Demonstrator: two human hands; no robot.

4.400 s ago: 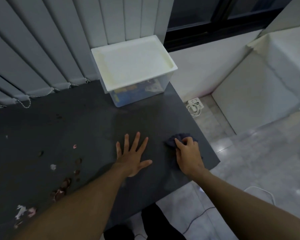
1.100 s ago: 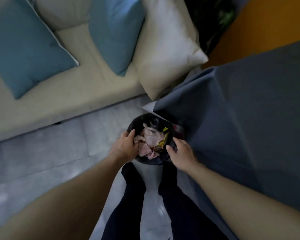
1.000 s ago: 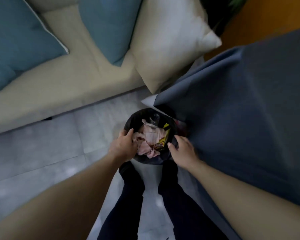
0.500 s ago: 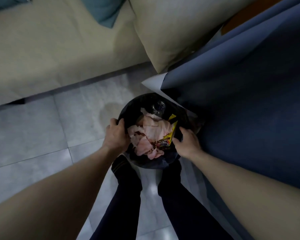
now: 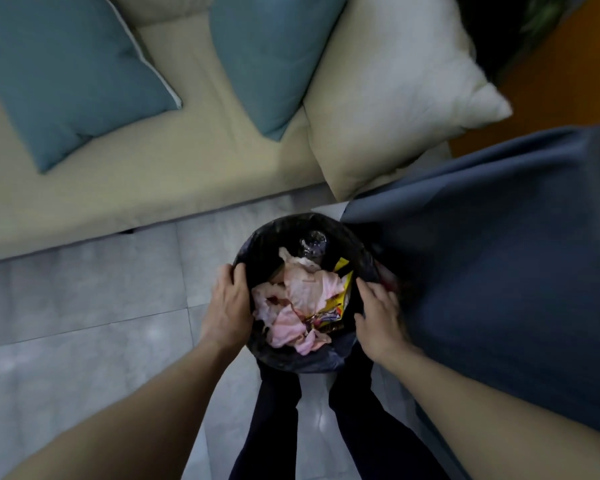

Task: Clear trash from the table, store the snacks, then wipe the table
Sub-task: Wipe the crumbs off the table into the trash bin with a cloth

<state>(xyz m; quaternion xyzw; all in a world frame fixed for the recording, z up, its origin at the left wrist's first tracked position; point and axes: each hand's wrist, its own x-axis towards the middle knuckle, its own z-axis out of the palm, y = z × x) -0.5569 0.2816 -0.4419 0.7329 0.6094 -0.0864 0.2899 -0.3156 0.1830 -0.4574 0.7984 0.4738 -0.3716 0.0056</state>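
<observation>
A round trash bin lined with a black bag (image 5: 267,244) stands on the floor in front of my legs. Inside lie crumpled pink paper (image 5: 302,296), a yellow snack wrapper (image 5: 340,299) and a clear plastic bottle (image 5: 312,245). My left hand (image 5: 227,306) grips the bin's left rim, fingers curled over the edge. My right hand (image 5: 378,311) holds the right rim the same way. The table's dark blue-grey covering (image 5: 499,254) hangs right beside the bin.
A beige sofa (image 5: 153,174) with two teal cushions (image 5: 59,71) and a cream cushion (image 5: 395,98) runs along the far side. Grey floor tiles (image 5: 84,306) lie to the left. My dark trouser legs (image 5: 274,427) stand just behind the bin.
Earlier I was wiping the table with a cloth near the snack box; now both hands hold the trash bin by the sofa. Over the last second only the view shifted; the grip is unchanged.
</observation>
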